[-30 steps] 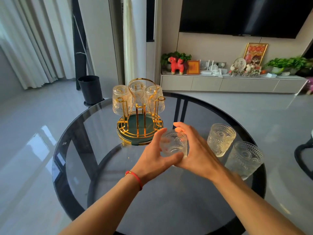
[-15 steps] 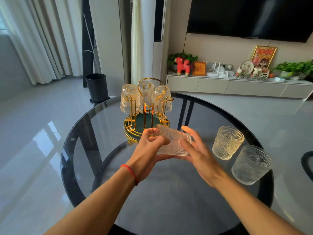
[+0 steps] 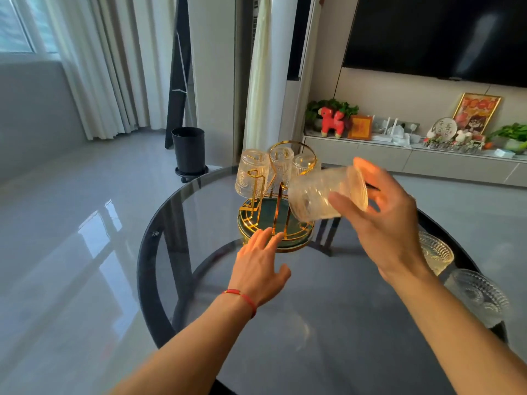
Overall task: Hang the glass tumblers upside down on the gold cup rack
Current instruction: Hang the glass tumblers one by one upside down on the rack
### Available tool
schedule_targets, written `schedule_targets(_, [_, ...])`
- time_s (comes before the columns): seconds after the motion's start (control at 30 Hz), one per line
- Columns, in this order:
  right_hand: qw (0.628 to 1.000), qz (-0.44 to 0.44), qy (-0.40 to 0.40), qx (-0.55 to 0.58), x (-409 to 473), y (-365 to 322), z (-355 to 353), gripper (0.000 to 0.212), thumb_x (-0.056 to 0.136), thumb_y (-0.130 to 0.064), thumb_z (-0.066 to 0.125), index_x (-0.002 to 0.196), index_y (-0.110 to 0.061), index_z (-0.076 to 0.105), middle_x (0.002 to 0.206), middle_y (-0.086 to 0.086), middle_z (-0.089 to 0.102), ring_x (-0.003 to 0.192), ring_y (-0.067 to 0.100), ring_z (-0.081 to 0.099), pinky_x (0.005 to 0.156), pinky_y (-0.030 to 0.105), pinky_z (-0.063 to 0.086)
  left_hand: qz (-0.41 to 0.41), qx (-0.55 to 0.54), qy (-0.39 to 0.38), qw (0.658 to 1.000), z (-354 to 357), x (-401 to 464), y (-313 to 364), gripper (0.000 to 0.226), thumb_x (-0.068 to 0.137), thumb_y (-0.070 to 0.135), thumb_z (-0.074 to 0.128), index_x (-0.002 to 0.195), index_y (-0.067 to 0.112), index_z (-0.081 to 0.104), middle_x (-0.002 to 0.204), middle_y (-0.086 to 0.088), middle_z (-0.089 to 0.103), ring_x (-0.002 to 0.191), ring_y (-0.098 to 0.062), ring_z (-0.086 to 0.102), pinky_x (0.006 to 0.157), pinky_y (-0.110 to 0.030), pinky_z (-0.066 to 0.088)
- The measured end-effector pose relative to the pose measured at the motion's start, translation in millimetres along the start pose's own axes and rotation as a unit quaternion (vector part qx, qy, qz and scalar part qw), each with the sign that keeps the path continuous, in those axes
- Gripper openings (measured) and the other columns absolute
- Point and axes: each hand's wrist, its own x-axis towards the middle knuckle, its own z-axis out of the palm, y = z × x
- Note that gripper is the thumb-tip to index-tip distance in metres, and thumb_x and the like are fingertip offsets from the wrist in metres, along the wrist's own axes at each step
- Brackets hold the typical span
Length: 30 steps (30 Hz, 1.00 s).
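A gold cup rack (image 3: 275,223) with a dark green base stands at the far side of the round glass table (image 3: 285,323). Three ribbed glass tumblers (image 3: 251,175) hang upside down on it. My right hand (image 3: 387,223) holds another tumbler (image 3: 322,195) tilted on its side, mouth toward the rack, just right of the pegs. My left hand (image 3: 261,266) hovers with fingers spread, its fingertips at the rack's base rim. Two more tumblers stand upright at the table's right edge, one (image 3: 435,252) partly behind my right wrist, the other (image 3: 482,295) nearer.
A black bin (image 3: 189,151) stands on the floor behind the table. A low white cabinet (image 3: 413,158) with plants, a red toy horse and framed pictures runs along the back wall under a dark TV. Curtains hang at the left.
My left hand has let go of the tumbler and dropped toward the rack's base. My right hand alone has carried the tumbler up and toward the rack, tipping it further over.
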Motion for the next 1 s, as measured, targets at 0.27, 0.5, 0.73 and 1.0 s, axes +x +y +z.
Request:
schedule_targets(0.27, [0.995, -0.018, -0.019, -0.099, 71.0, -45.6, 84.4, 0.074, 0.083, -0.036, 0.079, 0.146, -0.022, 0.044, 0.144, 0.001, 0.054, 0.129, 0.015, 0.051, 0.105, 0.034, 0.048, 0.017, 0.082, -0.040, 0.996, 10.4, -2.5, 1.9, 0.080, 0.085, 0.044, 0.061, 0.153, 0.020, 0.027, 0.158, -0.005, 0.025, 0.147, -0.027, 0.016, 0.113, -0.051, 0.034])
schedule_targets(0.5, [0.982, -0.049, -0.050, -0.177, 79.2, -30.1, 116.9, 0.071, 0.083, -0.035, 0.079, 0.141, -0.015, 0.044, 0.137, 0.011, 0.057, 0.123, 0.026, 0.053, 0.101, 0.042, 0.048, 0.008, 0.068, -0.009, 0.998, 7.8, -2.1, 6.9, 0.073, 0.084, 0.035, 0.058, 0.149, 0.014, 0.034, 0.151, -0.003, 0.036, 0.142, -0.023, 0.025, 0.107, -0.045, 0.040])
schedule_targets(0.73, [0.958, -0.048, -0.107, -0.262, 77.5, -8.7, 143.4, 0.069, 0.084, -0.033, 0.078, 0.141, -0.016, 0.043, 0.135, 0.016, 0.058, 0.124, 0.032, 0.054, 0.097, 0.040, 0.047, -0.005, 0.065, 0.009, 0.998, 5.5, -1.6, 15.2, 0.062, 0.083, 0.037, 0.056, 0.139, 0.015, 0.043, 0.137, -0.003, 0.043, 0.130, -0.022, 0.036, 0.097, -0.043, 0.045])
schedule_targets(1.0, [0.923, -0.045, -0.122, -0.363, 70.5, 1.9, 151.5, 0.058, 0.087, -0.038, 0.075, 0.128, -0.014, 0.043, 0.123, 0.017, 0.061, 0.102, 0.032, 0.061, 0.076, 0.035, 0.050, 0.002, 0.079, -0.002, 0.997, 4.2, -2.8, 15.3, 0.061, 0.084, 0.038, 0.055, 0.140, 0.018, 0.041, 0.140, -0.002, 0.040, 0.132, -0.022, 0.033, 0.097, -0.043, 0.044])
